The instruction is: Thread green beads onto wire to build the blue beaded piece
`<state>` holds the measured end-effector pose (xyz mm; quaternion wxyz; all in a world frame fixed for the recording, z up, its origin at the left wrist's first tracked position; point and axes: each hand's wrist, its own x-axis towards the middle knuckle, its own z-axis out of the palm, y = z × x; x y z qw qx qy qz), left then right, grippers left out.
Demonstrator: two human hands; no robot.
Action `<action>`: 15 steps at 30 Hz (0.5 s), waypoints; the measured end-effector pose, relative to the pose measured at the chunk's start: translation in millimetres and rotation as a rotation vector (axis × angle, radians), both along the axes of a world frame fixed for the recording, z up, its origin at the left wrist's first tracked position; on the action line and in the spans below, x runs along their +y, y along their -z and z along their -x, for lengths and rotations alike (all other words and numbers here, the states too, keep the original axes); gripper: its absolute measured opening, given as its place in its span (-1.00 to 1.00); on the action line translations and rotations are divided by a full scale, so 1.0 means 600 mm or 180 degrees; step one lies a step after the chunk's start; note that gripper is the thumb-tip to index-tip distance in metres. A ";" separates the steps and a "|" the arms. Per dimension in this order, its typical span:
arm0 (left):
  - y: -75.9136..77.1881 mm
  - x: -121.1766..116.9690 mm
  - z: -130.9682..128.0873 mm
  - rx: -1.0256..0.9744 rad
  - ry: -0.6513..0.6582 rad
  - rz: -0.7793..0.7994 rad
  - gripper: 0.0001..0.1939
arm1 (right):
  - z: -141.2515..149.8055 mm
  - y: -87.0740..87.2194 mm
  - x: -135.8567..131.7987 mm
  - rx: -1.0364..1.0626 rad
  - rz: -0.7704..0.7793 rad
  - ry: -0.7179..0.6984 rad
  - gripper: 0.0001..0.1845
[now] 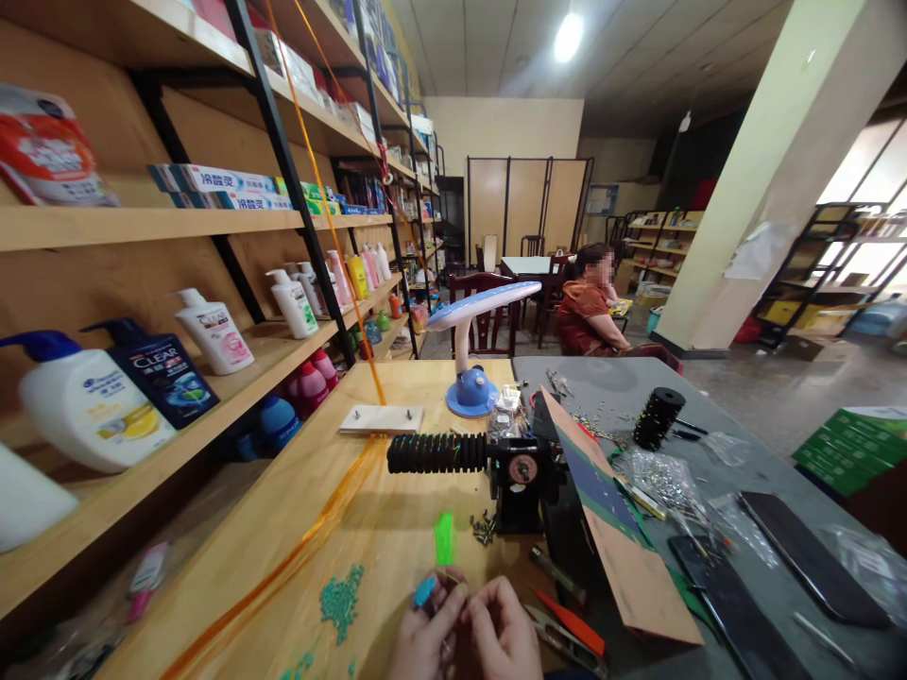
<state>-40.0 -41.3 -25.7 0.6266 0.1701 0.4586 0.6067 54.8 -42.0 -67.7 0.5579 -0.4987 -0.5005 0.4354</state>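
My left hand (431,628) is closed in a pinch at the front edge of the wooden table, a bright blue wrap (424,592) on one finger. My right hand (502,631) is also pinched, its fingertips close to those of the left. Whatever lies between the fingers is too small to make out. Just beyond them is a bundle of bright green strands (444,538). Small teal pieces (341,601) lie in a heap to the left. Small metal fittings (483,526) are scattered near a black device (521,472) with a ridged black roller (437,453).
Long orange threads (312,538) run past a white block (381,419) on the left. A red-handled tool (571,623) lies right of my hands, beside a leaning cardboard panel (616,519). A blue lamp (471,392) stands behind. Shelves of bottles line the left; a person (591,307) sits farther back.
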 end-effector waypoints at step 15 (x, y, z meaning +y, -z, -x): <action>-0.018 -0.007 -0.007 -0.0279 -0.0077 0.0088 -0.47 | -0.001 -0.015 -0.004 0.0137 -0.0061 0.0050 -0.44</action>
